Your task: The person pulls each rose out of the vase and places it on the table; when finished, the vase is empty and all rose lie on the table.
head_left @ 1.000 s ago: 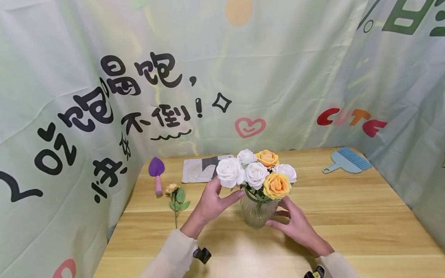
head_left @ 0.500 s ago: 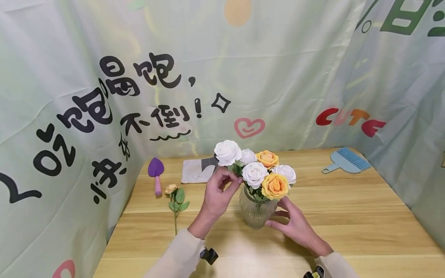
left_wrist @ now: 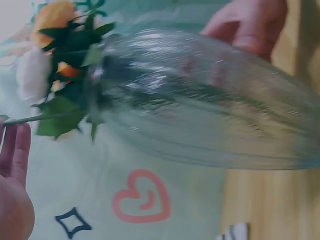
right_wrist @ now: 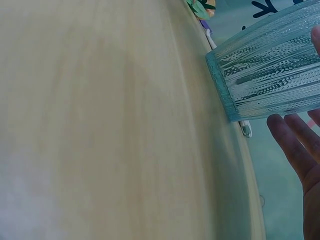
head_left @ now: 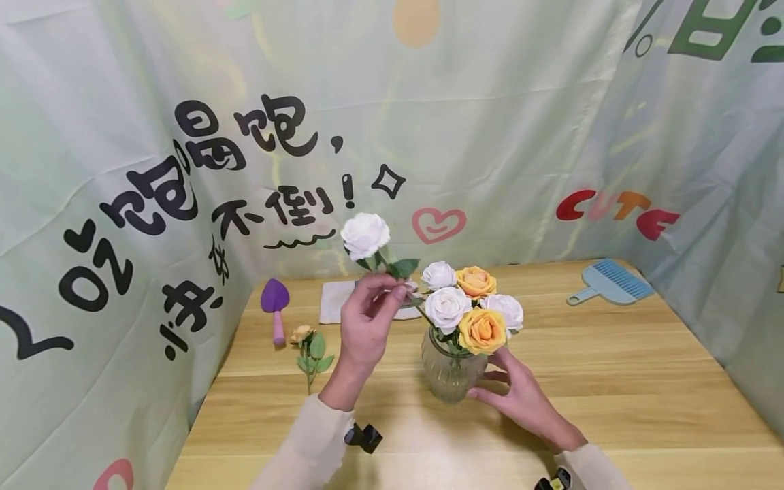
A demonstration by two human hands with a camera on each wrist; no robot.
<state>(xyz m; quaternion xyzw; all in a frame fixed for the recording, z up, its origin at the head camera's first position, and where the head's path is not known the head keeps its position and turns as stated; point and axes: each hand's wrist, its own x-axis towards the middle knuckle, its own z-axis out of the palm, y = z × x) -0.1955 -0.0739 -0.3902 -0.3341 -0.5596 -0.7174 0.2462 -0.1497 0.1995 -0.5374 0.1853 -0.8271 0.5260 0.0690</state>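
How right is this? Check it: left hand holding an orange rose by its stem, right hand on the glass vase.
Wrong colour: the rose in the left hand is white, not orange, as the head view shows. The right hand is indeed on the glass vase.

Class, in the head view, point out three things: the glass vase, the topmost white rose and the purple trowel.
Glass vase (head_left: 452, 378): head view, on its body.
Topmost white rose (head_left: 365, 236): head view, on its bloom.
Purple trowel (head_left: 275, 295): head view, on its blade.
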